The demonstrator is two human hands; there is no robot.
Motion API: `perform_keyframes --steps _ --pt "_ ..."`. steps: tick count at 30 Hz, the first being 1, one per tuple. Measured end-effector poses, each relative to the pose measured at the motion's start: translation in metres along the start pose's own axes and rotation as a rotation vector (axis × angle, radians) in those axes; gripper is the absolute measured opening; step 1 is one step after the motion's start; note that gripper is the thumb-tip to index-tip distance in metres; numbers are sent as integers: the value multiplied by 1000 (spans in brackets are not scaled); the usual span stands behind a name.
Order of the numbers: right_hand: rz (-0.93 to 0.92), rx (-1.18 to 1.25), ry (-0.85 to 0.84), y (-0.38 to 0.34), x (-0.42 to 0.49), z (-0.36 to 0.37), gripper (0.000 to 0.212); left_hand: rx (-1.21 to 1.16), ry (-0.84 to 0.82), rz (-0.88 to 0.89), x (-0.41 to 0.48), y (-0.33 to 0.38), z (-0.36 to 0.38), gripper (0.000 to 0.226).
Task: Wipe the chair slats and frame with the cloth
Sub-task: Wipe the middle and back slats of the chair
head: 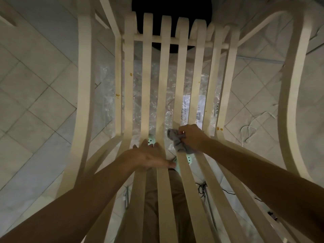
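A pale wooden chair fills the head view, with several long curved slats (146, 88) running away from me and bent frame arms (84, 95) on both sides. My right hand (192, 136) is shut on a crumpled grey cloth (178, 142) and presses it against a slat right of centre, at the bend of the seat. My left hand (151, 157) lies flat on two slats left of centre, fingers spread, holding nothing. A cross rail (175, 40) joins the slats at the far end.
Clear plastic wrapping (157, 95) lies on the tiled floor (38, 95) under the chair. White and black cables (250, 130) trail at the right. My legs and pale green shoes (151, 140) show between the slats. A dark round object (171, 7) sits beyond the chair.
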State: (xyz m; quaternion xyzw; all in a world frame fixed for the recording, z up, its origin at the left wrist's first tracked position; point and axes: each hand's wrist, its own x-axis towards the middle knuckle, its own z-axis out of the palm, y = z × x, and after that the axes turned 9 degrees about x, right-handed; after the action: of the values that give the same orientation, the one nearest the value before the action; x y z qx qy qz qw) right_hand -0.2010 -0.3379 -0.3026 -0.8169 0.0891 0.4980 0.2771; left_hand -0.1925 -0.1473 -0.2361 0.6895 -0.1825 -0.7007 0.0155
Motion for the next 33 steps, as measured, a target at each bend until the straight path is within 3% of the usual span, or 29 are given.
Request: perform_keyframes --steps 5,16,28,33 --pt "-50 -98 -5 -2 21 -5 24 -14 -16 26 -3 -2 -3 105" --pt "-110 -184 132 -12 39 -37 2 -31 -30 40 -4 -4 -5 101" --pt "-187 -103 377 -49 70 -115 8 -52 -34 -10 -2 -6 -1 105" --pt "-120 -92 507 -66 88 -147 25 -57 -35 13 -9 -3 -7 102"
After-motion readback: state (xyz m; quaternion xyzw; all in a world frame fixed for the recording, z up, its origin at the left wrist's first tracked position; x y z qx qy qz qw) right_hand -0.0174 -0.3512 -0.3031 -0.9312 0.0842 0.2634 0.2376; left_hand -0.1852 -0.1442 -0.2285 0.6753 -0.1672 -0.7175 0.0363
